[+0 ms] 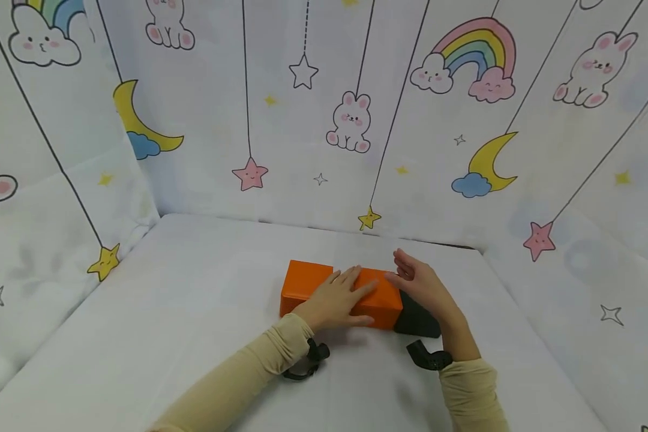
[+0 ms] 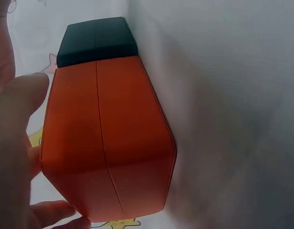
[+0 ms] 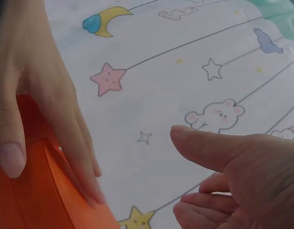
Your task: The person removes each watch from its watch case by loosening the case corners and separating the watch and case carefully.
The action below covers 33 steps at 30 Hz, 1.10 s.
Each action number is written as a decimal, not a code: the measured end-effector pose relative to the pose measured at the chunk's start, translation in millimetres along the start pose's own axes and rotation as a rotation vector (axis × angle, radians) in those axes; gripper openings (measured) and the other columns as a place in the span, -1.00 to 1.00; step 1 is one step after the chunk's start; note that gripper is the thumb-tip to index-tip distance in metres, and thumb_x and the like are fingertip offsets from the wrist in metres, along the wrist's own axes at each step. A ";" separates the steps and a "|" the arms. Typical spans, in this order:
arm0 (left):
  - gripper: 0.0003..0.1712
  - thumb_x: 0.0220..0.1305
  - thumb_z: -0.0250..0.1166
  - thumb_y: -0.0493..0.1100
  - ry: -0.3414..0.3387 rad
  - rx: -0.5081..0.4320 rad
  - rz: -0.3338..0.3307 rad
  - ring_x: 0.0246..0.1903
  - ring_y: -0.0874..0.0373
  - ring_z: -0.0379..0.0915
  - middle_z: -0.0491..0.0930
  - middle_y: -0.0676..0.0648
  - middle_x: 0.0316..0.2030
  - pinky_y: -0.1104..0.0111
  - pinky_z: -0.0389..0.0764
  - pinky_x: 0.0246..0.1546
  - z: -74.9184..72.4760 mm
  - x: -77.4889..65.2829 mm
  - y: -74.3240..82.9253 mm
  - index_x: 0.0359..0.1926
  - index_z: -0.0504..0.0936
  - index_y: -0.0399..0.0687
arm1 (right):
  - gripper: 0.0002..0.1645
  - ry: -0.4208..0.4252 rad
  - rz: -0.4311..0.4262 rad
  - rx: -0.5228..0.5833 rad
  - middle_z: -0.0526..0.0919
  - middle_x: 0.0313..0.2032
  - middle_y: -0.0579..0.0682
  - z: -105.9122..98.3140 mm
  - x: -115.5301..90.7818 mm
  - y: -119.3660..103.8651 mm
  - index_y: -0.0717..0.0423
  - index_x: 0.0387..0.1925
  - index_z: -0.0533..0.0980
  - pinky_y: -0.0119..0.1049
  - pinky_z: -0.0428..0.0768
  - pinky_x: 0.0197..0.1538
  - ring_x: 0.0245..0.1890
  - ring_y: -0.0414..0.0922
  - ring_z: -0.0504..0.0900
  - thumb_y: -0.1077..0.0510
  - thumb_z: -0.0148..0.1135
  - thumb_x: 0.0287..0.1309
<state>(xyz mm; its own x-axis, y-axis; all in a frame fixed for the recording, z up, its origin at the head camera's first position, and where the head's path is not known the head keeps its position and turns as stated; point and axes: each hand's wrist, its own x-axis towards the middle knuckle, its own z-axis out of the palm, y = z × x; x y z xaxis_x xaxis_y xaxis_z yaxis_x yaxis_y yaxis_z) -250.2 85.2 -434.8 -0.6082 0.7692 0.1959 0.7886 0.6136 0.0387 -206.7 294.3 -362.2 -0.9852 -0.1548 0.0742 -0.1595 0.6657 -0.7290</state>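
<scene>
In the head view, an orange box-like block (image 1: 308, 279) lies on the white table, with more orange (image 1: 380, 312) to its right. My left hand (image 1: 332, 303) rests across the middle with fingers spread, hiding whether these are two pieces or one. A dark green block (image 1: 418, 318) adjoins the right end. The left wrist view shows the orange block's seamed side (image 2: 109, 119) with the dark block (image 2: 97, 40) beyond it. Just above the dark block, my right hand (image 1: 423, 288) is raised with loosely bent fingers and holds nothing; the right wrist view shows its thumb apart from the fingers.
A white cloth backdrop (image 1: 210, 120) printed with rabbits, stars, moons and rainbows rises behind and at both sides of the white table (image 1: 194, 312). Black wrist cameras sit on the left wrist (image 1: 315, 354) and the right wrist (image 1: 429, 355), near the tabletop.
</scene>
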 end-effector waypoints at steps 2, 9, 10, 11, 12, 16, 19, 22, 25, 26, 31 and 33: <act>-0.16 0.10 -0.21 0.52 -0.007 0.024 0.000 0.37 0.01 -0.13 -0.08 -0.15 0.39 0.07 0.02 0.31 2.1 -1.9 -0.4 0.37 -0.06 0.40 | -0.03 -0.016 -0.022 -0.006 0.08 0.35 0.12 3.3 2.7 -1.5 0.17 0.36 -0.04 -0.11 0.29 0.19 0.30 0.05 0.20 -0.19 0.12 0.10; -0.37 0.20 -0.05 0.33 0.113 0.054 0.005 0.31 0.04 0.06 0.13 -0.12 0.32 0.12 0.25 0.21 1.5 -1.0 -0.8 0.27 0.25 0.31 | -0.03 -0.044 -0.045 -0.025 0.09 0.35 0.09 9.7 9.9 -3.3 0.16 0.36 -0.01 -0.16 0.30 0.20 0.28 0.00 0.24 -0.23 0.10 0.09; -0.39 0.21 -0.04 0.31 0.126 0.054 0.010 0.30 0.05 0.09 0.16 -0.11 0.31 0.13 0.28 0.19 0.6 -0.3 -0.5 0.24 0.29 0.27 | -0.03 -0.047 -0.042 -0.030 0.09 0.35 0.10 10.2 10.4 -2.9 0.15 0.36 -0.02 -0.16 0.31 0.19 0.28 0.00 0.24 -0.24 0.10 0.09; -0.41 0.21 -0.02 0.30 0.134 0.052 0.015 0.29 0.06 0.12 0.19 -0.09 0.30 0.14 0.30 0.18 -0.7 0.4 -0.1 0.22 0.33 0.25 | -0.02 -0.048 -0.037 -0.039 0.09 0.35 0.10 10.7 10.7 -2.4 0.15 0.36 -0.01 -0.15 0.32 0.19 0.28 0.00 0.25 -0.25 0.10 0.08; -0.42 0.21 -0.01 0.29 0.133 0.051 0.020 0.28 0.07 0.15 0.21 -0.08 0.29 0.14 0.31 0.17 -1.6 1.2 0.1 0.20 0.35 0.23 | -0.02 -0.052 -0.034 -0.047 0.10 0.34 0.10 11.5 11.1 -1.1 0.16 0.36 -0.02 -0.14 0.32 0.19 0.27 0.01 0.25 -0.26 0.10 0.08; -0.42 0.20 -0.03 0.31 0.085 0.046 0.022 0.26 0.07 0.17 0.25 -0.05 0.27 0.11 0.29 0.18 -2.0 4.2 -0.6 0.18 0.35 0.23 | 0.01 -0.070 -0.007 -0.071 0.08 0.35 0.12 16.4 9.9 4.2 0.17 0.36 -0.03 -0.09 0.32 0.19 0.27 0.05 0.24 -0.27 0.10 0.07; -0.41 0.18 -0.03 0.33 0.068 0.047 0.016 0.23 0.07 0.21 0.26 -0.03 0.25 0.13 0.31 0.17 1.0 5.5 -6.3 0.17 0.35 0.25 | 0.02 -0.080 0.001 -0.087 0.07 0.35 0.12 22.4 10.4 6.9 0.18 0.36 -0.03 -0.05 0.31 0.19 0.27 0.07 0.24 -0.28 0.10 0.06; -0.42 0.17 0.00 0.33 0.065 0.033 0.001 0.15 0.07 0.30 0.28 -0.01 0.21 0.18 0.37 0.13 1.7 5.4 -16.6 0.15 0.36 0.24 | 0.01 -0.090 0.007 -0.118 0.06 0.35 0.13 29.0 13.8 6.0 0.19 0.36 -0.03 -0.02 0.28 0.22 0.29 0.08 0.22 -0.27 0.10 0.07; -0.43 0.15 0.05 0.31 0.069 0.003 -0.006 0.08 0.07 0.37 0.29 0.01 0.20 0.21 0.40 0.09 0.3 6.6 -27.8 0.12 0.39 0.22 | 0.01 -0.092 0.003 -0.177 0.06 0.35 0.15 34.3 17.2 5.9 0.23 0.35 -0.04 0.02 0.22 0.25 0.31 0.09 0.16 -0.26 0.09 0.09; -0.44 0.14 0.06 0.31 0.072 -0.006 -0.003 0.09 0.08 0.37 0.29 0.01 0.20 0.22 0.40 0.09 0.4 7.0 -31.4 0.11 0.40 0.22 | 0.02 -0.091 0.001 -0.199 0.05 0.35 0.16 36.2 18.5 6.8 0.24 0.35 -0.04 0.03 0.19 0.26 0.32 0.09 0.13 -0.27 0.08 0.09; -0.42 0.13 0.06 0.31 0.070 -0.028 0.017 0.18 0.11 0.28 0.27 0.03 0.24 0.22 0.35 0.15 2.3 6.1 -45.0 0.12 0.42 0.22 | 0.10 -0.075 0.042 -0.259 0.07 0.34 0.16 44.5 21.8 12.7 0.20 0.36 -0.07 0.04 0.20 0.26 0.30 0.10 0.16 -0.37 0.07 0.02; -0.42 0.13 0.08 0.30 0.063 -0.046 0.024 0.21 0.10 0.26 0.27 0.01 0.24 0.21 0.34 0.16 1.5 4.1 -47.3 0.12 0.43 0.20 | 0.15 -0.064 0.079 -0.276 0.09 0.33 0.19 46.6 22.2 15.4 0.21 0.37 -0.09 0.05 0.27 0.21 0.25 0.13 0.24 -0.40 0.07 -0.01</act>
<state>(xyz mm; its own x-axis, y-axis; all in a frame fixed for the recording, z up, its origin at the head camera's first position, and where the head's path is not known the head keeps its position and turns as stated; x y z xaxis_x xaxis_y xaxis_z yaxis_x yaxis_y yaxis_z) -290.1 59.6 -437.3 -0.5835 0.7698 0.2587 0.8070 0.5853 0.0784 -228.1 267.2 -403.5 -0.9905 -0.1349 -0.0250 -0.1027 0.8497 -0.5171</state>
